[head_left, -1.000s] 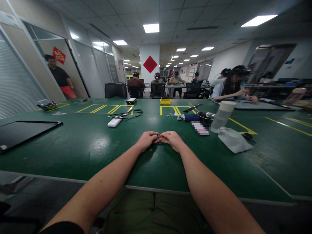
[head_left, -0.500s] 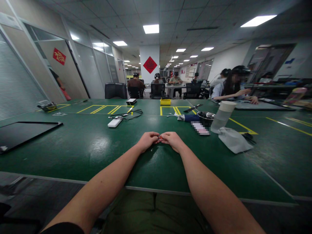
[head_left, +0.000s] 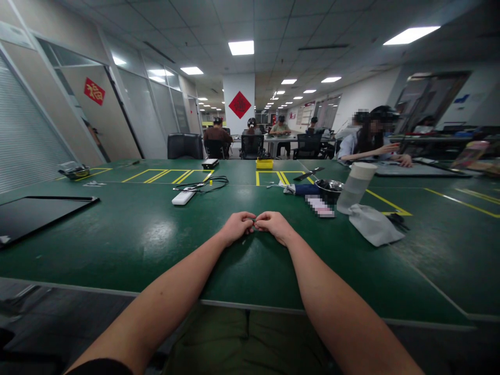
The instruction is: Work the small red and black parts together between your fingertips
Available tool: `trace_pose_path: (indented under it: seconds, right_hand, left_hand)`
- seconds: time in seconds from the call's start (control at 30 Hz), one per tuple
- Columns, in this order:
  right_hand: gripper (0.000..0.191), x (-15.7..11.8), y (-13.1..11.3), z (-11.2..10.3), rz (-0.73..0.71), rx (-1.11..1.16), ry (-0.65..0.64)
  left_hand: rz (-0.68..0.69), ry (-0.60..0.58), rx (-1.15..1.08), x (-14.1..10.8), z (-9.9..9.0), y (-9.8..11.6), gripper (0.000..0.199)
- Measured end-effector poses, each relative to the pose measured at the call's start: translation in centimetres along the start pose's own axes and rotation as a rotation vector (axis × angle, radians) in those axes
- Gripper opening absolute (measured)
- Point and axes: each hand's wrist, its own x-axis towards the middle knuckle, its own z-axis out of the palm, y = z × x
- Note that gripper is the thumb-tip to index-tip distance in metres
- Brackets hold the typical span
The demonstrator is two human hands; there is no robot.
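My left hand (head_left: 237,227) and my right hand (head_left: 273,226) meet fingertip to fingertip just above the green table (head_left: 167,260). Both have their fingers pinched together. Whatever lies between the fingertips is tiny and mostly hidden, so I cannot make out its kind. To the left beyond my hands is a white power bank (head_left: 183,196) with a black cable (head_left: 211,183) by it. On the right a phone (head_left: 320,206), its screen blurred out, lies near a metal bowl (head_left: 330,190).
A translucent bottle (head_left: 356,188) and a pale cloth pouch (head_left: 375,225) stand at the right. Further back is a yellow box (head_left: 264,164). A black flat panel (head_left: 42,214) lies at the left. Across the table at the right sits another person (head_left: 371,138).
My fingers have shifted slightly. The orange-red bit that showed between my fingertips is now out of sight. The things on the table have stayed put.
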Motion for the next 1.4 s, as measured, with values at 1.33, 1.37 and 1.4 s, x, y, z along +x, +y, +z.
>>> trace_pose_path:
  seconds: [1.33,1.37,1.4]
  right_hand:
    - [0.013,0.1,0.1,0.2,0.023,-0.041,-0.006]
    - [0.011,0.1,0.1,0.2,0.028,-0.034,0.008]
    - [0.009,0.1,0.0,0.2,0.039,-0.02,0.027]
  left_hand:
    - [-0.034,0.033,-0.108,0.3,0.0,-0.4,0.021]
    - [-0.054,0.042,-0.147,0.3,0.0,-0.3,0.021]
    - [-0.075,0.051,-0.185,0.4,0.0,-0.3,0.021]
